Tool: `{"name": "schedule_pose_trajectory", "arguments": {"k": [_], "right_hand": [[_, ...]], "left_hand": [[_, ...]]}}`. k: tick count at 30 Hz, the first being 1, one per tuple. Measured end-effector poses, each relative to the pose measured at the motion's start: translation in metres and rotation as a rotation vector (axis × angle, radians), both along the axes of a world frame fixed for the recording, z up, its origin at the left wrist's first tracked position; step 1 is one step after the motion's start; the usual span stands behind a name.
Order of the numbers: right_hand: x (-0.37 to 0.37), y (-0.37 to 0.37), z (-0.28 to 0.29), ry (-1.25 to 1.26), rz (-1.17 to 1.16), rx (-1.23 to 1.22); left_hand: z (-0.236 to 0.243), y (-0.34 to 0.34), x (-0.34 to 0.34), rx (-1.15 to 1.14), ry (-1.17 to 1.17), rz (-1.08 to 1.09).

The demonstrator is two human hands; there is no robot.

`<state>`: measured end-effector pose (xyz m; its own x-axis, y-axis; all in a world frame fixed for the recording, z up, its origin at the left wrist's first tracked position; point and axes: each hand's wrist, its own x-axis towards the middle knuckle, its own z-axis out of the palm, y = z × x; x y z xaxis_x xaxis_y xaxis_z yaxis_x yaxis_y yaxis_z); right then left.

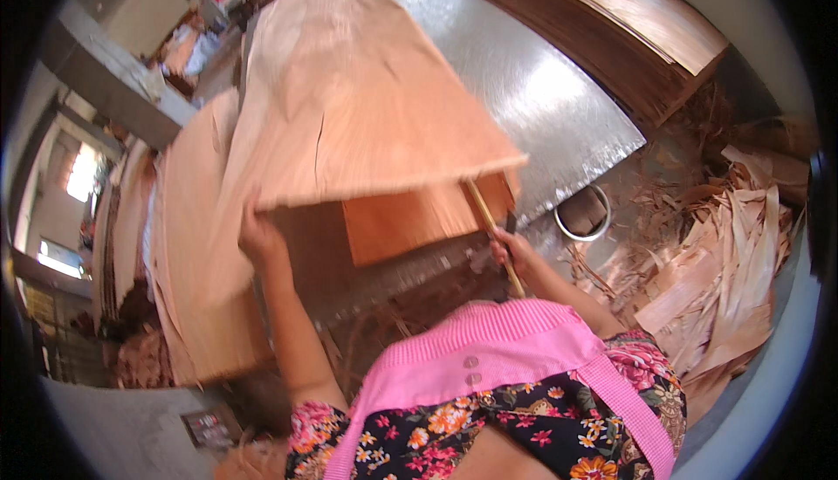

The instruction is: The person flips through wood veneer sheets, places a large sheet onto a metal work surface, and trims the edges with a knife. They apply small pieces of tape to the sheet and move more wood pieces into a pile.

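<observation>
A large, thin sheet of wood veneer (367, 113) with a dark split slants over the metal-topped table, its near edge lifted. My left hand (264, 240) pinches the sheet's near left corner. My right hand (515, 251) is closed around a slim yellowish stick (484, 205), whose far end reaches under the raised edge; the sheet hides its tip. Beneath the lifted edge, a smaller orange veneer piece (401, 222) shows on the table. Another veneer sheet (205, 262) hangs down at the left, beside my left forearm.
The shiny metal tabletop (524, 70) extends to the right. Behind it lies a stack of veneer (646, 17). A white bucket (583, 234) stands near the table's right corner. Veneer scraps (716, 262) are heaped on the right floor. A concrete beam (118, 65) is at the left.
</observation>
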<state>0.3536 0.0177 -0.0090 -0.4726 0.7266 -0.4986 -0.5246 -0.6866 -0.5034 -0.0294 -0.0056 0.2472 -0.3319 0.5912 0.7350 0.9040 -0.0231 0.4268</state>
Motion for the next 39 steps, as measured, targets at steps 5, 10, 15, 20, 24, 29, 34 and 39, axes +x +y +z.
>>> {"name": "schedule_pose_trajectory", "arguments": {"k": [5,10,15,20,24,29,34,39], "right_hand": [[0.019,-0.01,0.05,-0.255,-0.204,0.085],[0.038,0.004,0.072,-0.491,-0.207,0.256],[0.026,0.03,0.107,-0.68,-0.187,0.504],[0.021,0.096,0.076,-1.323,-0.356,0.855],[0.046,0.076,0.03,-1.1,-0.312,0.692],[0.029,0.003,0.052,-0.896,-0.243,0.483],[0.042,0.001,0.024,-0.981,-0.305,0.489],[0.063,0.002,0.005,-0.995,-0.271,0.439]], "left_hand": [[-0.077,-0.078,-0.048,-0.095,-0.004,0.016],[-0.181,-0.112,-0.025,-0.247,0.161,-0.124],[-0.223,-0.108,0.03,-0.349,0.134,-0.201],[-0.247,-0.093,0.06,-0.461,0.249,-0.212],[-0.254,-0.089,0.057,-0.485,0.167,-0.204],[-0.254,-0.113,0.074,-0.724,0.01,-0.173],[-0.227,-0.126,0.062,-0.447,0.17,-0.546],[-0.194,-0.153,-0.069,-0.725,-0.596,0.82]]}}
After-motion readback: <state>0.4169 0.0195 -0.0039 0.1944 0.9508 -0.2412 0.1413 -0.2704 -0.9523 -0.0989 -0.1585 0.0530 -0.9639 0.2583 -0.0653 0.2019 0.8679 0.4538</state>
